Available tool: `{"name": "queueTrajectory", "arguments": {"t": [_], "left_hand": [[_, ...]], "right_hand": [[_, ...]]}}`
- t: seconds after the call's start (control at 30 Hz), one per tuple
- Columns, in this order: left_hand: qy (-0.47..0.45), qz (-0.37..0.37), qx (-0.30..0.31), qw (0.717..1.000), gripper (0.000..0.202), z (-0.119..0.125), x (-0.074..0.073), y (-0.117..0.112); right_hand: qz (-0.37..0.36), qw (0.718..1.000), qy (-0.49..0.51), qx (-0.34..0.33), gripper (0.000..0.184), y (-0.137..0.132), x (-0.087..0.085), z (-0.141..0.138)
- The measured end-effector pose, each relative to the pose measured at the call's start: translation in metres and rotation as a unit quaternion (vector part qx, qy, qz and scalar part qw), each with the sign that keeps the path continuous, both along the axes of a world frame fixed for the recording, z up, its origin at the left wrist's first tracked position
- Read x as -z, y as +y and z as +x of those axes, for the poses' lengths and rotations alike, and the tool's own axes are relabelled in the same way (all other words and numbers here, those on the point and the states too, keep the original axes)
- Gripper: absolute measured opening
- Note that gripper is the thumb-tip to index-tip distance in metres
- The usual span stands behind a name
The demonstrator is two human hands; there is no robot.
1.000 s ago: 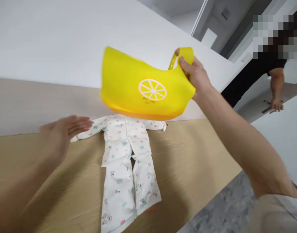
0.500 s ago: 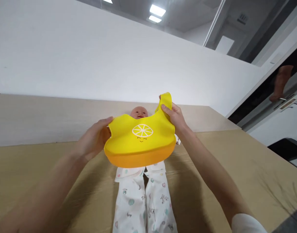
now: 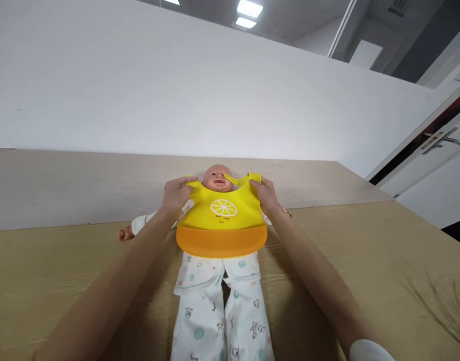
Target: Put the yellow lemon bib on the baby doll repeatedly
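A baby doll (image 3: pixel 216 178) in white patterned pyjamas (image 3: pixel 218 311) lies on its back on the tan surface (image 3: pixel 365 260), head away from me. A yellow silicone bib (image 3: pixel 222 220) with a lemon-slice print and orange crumb pocket rests on its chest. My left hand (image 3: pixel 176 194) grips the bib's left neck strap beside the doll's head. My right hand (image 3: pixel 265 194) grips the right strap, whose end crosses the doll's face.
A pale wooden board (image 3: pixel 64 185) rises behind the doll's head, with a white wall (image 3: pixel 177 90) above it. White furniture (image 3: pixel 436 175) stands at the right. The doll's left arm (image 3: pixel 134 228) sticks out sideways.
The bib went from held high in my right hand alone, to both hands, and down onto the doll's chest. The view tilted up and the doll's head came into sight.
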State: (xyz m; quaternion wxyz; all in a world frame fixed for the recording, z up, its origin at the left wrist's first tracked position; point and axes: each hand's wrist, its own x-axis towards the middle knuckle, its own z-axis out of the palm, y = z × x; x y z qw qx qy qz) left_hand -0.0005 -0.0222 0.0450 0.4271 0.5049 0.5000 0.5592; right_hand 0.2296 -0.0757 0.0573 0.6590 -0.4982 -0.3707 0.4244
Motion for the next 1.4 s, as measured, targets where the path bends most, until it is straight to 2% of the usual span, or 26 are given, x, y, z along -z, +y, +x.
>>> {"name": "queueTrajectory", "arguments": {"t": [0.1, 0.2, 0.3, 0.37, 0.43, 0.5, 0.6, 0.7, 0.8, 0.9, 1.03, 1.1, 1.23, 1.33, 1.4], "left_hand": [[0.013, 0.021, -0.009, 1.0, 0.044, 0.0, 0.009, 0.007], [0.005, 0.006, -0.017, 1.0, 0.047, 0.003, 0.009, 0.008], [-0.033, -0.008, -0.022, 0.999, 0.041, 0.008, 0.004, 0.005], [-0.068, -0.016, -0.02, 0.997, 0.036, 0.011, 0.0, 0.003], [-0.094, -0.024, -0.015, 0.995, 0.033, 0.013, -0.003, 0.001], [-0.108, -0.022, -0.011, 0.994, 0.034, 0.013, -0.005, 0.0], [-0.108, -0.01, -0.002, 0.994, 0.037, 0.012, -0.006, -0.001], [-0.07, -0.027, -0.015, 0.997, 0.036, 0.009, -0.008, -0.003], [-0.037, -0.045, -0.023, 0.998, 0.031, 0.004, -0.008, -0.005], [-0.026, -0.048, -0.016, 0.998, 0.03, 0.0, -0.002, -0.004], [-0.01, -0.052, -0.013, 0.999, 0.034, -0.001, 0.012, 0.0], [-0.002, -0.057, -0.019, 0.998, 0.032, 0.0, 0.017, -0.001], [0.005, -0.053, -0.014, 0.998, 0.026, 0.003, 0.019, -0.007], [0.023, -0.041, -0.01, 0.999, 0.027, 0.003, 0.022, -0.008], [0.039, -0.034, -0.01, 0.999, 0.029, 0.002, 0.026, -0.006]], "right_hand": [[0.005, 0.999, 0.031, -0.016, 0.031, 0.002, 0.003, 0.002], [-0.02, 0.993, 0.105, -0.05, 0.03, 0.003, 0.0, 0.005], [-0.028, 0.97, 0.197, -0.14, 0.023, 0.003, -0.004, 0.012], [0.0, 0.955, 0.221, -0.197, 0.016, 0.002, -0.005, 0.018], [0.039, 0.948, 0.226, -0.221, 0.014, 0.0, -0.007, 0.022], [0.069, 0.945, 0.23, -0.221, 0.016, 0.0, -0.009, 0.024], [0.062, 0.949, 0.233, -0.205, 0.021, 0.002, -0.012, 0.023], [0.047, 0.959, 0.206, -0.192, 0.023, 0.005, -0.014, 0.026], [0.066, 0.968, 0.172, -0.173, 0.035, 0.007, -0.012, 0.032], [0.052, 0.963, 0.202, -0.168, 0.032, 0.008, -0.001, 0.034], [-0.056, 0.969, 0.202, -0.133, 0.016, 0.014, 0.025, 0.027], [-0.091, 0.968, 0.189, -0.138, 0.015, 0.016, 0.036, 0.024], [-0.079, 0.969, 0.169, -0.158, 0.02, 0.019, 0.045, 0.022], [-0.07, 0.98, 0.141, -0.12, 0.03, 0.019, 0.046, 0.025], [-0.079, 0.986, 0.112, -0.093, 0.029, 0.021, 0.047, 0.025]]}}
